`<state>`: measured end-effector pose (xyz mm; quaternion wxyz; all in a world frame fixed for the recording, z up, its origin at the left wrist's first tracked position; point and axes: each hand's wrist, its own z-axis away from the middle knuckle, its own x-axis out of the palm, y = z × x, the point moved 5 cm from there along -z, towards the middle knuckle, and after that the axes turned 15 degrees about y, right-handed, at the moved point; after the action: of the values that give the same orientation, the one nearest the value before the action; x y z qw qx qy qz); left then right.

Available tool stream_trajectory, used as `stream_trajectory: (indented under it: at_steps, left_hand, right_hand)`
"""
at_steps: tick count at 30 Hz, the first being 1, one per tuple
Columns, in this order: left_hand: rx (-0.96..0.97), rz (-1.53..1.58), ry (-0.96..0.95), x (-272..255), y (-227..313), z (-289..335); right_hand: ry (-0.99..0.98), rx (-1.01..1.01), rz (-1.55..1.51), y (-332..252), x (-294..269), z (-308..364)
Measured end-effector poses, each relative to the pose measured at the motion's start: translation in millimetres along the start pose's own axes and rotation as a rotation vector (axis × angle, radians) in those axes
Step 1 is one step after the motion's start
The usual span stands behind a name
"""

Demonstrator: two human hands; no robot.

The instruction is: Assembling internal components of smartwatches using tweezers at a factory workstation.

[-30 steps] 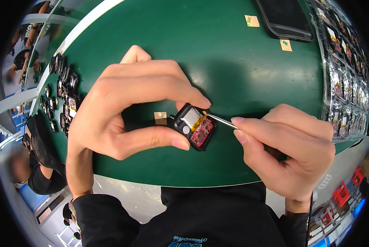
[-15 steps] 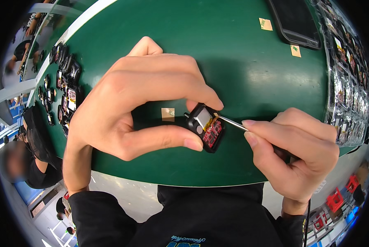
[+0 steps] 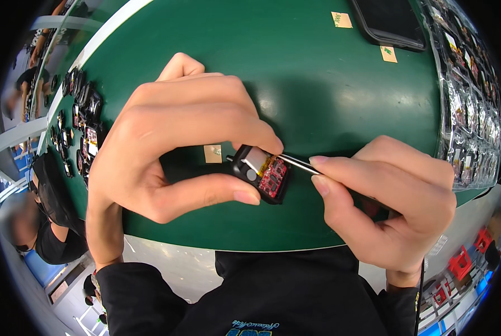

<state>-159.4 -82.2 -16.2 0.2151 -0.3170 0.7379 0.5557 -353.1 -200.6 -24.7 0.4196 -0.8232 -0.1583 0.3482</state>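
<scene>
Left hand (image 3: 172,151) pinches a small black plastic housing with an exposed red circuit board and silver cell (image 3: 263,171) between thumb below and index finger above; grip closed on it, held just above the green bench mat (image 3: 317,84), in front of the chest. Right hand (image 3: 390,207) holds thin silver metal tweezers (image 3: 298,163), fingers closed round the shaft, tips touching the housing's right upper edge near the board.

Step in hand, as judged: fine work at the board's edge. Best done with the left pinch kept steady and the tweezers brought in shallow, light pressure only, keeping clear of the cell.

Housing's long axis runs upper left to lower right; open face up toward the camera, a small stub at its upper-left end, red board at the lower-right end.

Nearby: small tan paper square (image 3: 212,153) on the mat just left of the housing; dark flat tray (image 3: 387,22) far right; black parts in a row (image 3: 80,129) along the left edge.
</scene>
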Motion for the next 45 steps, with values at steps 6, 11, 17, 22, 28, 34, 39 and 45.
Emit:
stream_trajectory:
  at_steps: [6,11,17,22,28,34,39,45]
  left_hand:
    - [-0.023,0.030,0.013,1,-2,0]
    - [-0.037,0.030,0.020,1,-1,1]
    - [-0.018,0.036,0.032,1,-2,3]
    - [-0.009,0.031,0.028,1,-2,3]
    - [-0.003,0.032,0.036,3,-1,4]
    - [0.020,-0.002,0.003,0,3,4]
    - [0.029,-0.001,0.004,0,3,2]
    - [0.022,-0.049,0.010,-3,5,0]
  right_hand:
    - [0.009,0.022,-0.048,3,-2,1]
    - [-0.011,0.021,-0.070,3,-2,0]
    - [-0.002,0.013,-0.059,3,0,1]
    - [0.011,0.026,-0.084,3,1,0]
    - [0.001,0.002,-0.030,1,3,3]
    - [0.037,-0.032,-0.054,1,1,5]
    - [0.033,-0.101,-0.069,5,3,11]
    - [0.113,-0.053,-0.056,1,-15,4]
